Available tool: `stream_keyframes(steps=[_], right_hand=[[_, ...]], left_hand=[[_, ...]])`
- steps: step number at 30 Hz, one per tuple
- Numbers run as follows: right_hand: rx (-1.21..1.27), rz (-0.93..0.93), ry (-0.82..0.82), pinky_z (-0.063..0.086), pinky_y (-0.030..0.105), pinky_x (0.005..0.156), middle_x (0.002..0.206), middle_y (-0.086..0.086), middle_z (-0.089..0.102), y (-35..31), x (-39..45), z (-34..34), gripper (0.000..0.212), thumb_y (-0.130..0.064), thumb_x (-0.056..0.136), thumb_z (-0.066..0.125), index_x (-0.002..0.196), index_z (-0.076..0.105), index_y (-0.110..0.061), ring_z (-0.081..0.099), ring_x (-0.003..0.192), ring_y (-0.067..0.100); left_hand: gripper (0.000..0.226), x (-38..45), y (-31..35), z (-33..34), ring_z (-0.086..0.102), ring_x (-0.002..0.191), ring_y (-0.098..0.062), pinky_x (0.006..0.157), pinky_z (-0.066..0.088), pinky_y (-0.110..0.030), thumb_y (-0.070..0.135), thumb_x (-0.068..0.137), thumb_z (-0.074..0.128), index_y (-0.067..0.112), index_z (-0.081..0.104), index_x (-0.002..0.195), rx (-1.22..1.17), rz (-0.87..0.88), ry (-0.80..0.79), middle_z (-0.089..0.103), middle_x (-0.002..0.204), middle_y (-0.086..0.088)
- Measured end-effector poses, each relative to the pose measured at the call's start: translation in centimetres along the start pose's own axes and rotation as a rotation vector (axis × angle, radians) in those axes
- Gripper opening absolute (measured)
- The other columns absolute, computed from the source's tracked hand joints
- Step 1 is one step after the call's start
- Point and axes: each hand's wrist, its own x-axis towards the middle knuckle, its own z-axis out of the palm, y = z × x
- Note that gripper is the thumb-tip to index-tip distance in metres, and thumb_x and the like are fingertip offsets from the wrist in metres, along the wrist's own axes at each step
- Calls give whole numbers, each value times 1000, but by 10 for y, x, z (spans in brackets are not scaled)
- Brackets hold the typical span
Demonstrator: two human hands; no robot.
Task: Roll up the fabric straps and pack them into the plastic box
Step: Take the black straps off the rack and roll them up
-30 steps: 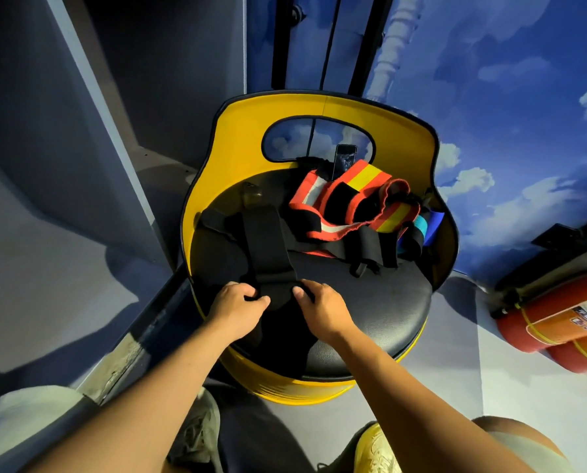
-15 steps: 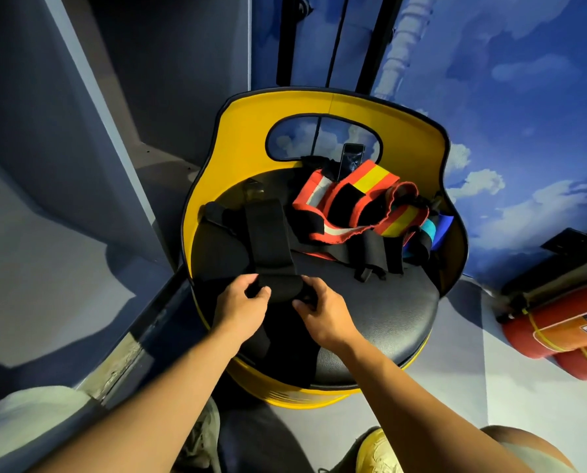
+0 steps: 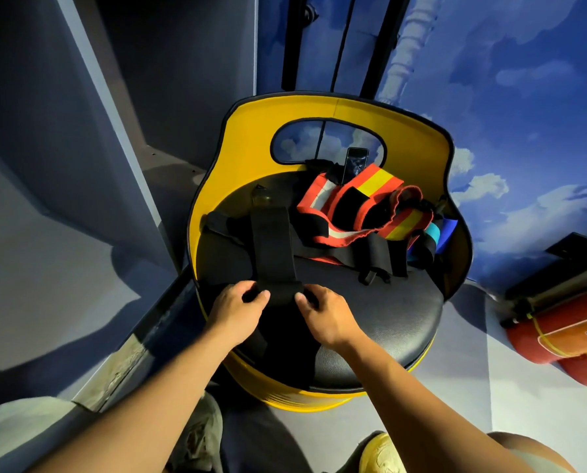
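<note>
At the near edge of the black padded seat [image 3: 387,322], my left hand [image 3: 237,314] and right hand [image 3: 329,319] pinch the rolled end of the wide black fabric strap [image 3: 273,247]. It looks light, limp and springy; I'd grip both roll ends firmly.

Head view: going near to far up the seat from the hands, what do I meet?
Left hand and right hand → black strap → orange reflective straps → phone → yellow backrest.
</note>
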Motion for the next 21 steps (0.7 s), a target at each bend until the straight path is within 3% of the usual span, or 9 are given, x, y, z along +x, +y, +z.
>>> stream_keyframes(steps=[2,4,5,8,10,13,17,21], right_hand=[[-54,45,30,46,33,79,102,10,67,0,13,4,41,-44,102,48,99,65,-8,62,95,26],[-62,85,90,35,30,71,89,10,61,-2,23,8,44,-47,102,48,75,54,-13,55,83,25],[-36,94,130,33,27,70,88,8,60,-4,26,9,43,-47,101,50,71,53,-17,54,82,23],[175,112,244,35,6,67,97,-3,66,-12,32,9,30,-42,98,60,104,69,-15,57,89,10],[265,131,278,36,-1,66,93,-7,66,-17,32,9,30,-39,98,62,111,69,-14,59,86,7],[287,125,262,39,5,69,104,0,71,-20,30,13,29,-35,101,56,116,66,-12,65,99,15],[418,189,96,49,24,90,120,-3,68,-21,22,9,32,-20,98,53,130,56,-20,64,110,13],[356,158,30,53,31,96,121,-2,68,-16,8,3,39,-16,96,55,134,55,-20,64,112,15]], left_hand=[[49,10,6,3,47,131,-27,108,37,-37,48,101,49,17,57,137,81,-16,20,51,142,-5],[50,18,12,6,51,126,-29,103,39,-36,51,101,45,14,63,129,101,-29,45,57,136,-8],[50,21,14,8,54,122,-30,100,42,-37,53,100,46,14,66,124,95,-39,74,61,130,-9],[45,23,20,14,60,111,-28,96,50,-40,54,96,54,18,68,118,-48,-73,208,68,118,-7],[42,24,23,16,61,110,-27,96,52,-42,52,96,56,19,68,120,-120,-64,241,68,119,-5],[44,23,22,18,59,120,-25,101,50,-39,48,98,55,23,62,133,-121,-74,185,62,134,-2],[45,19,10,19,57,123,-20,98,47,-32,26,96,63,27,55,141,-262,-99,82,58,139,4],[42,9,0,12,60,119,-21,106,48,-43,21,93,67,28,59,133,-349,-92,7,62,131,5]])
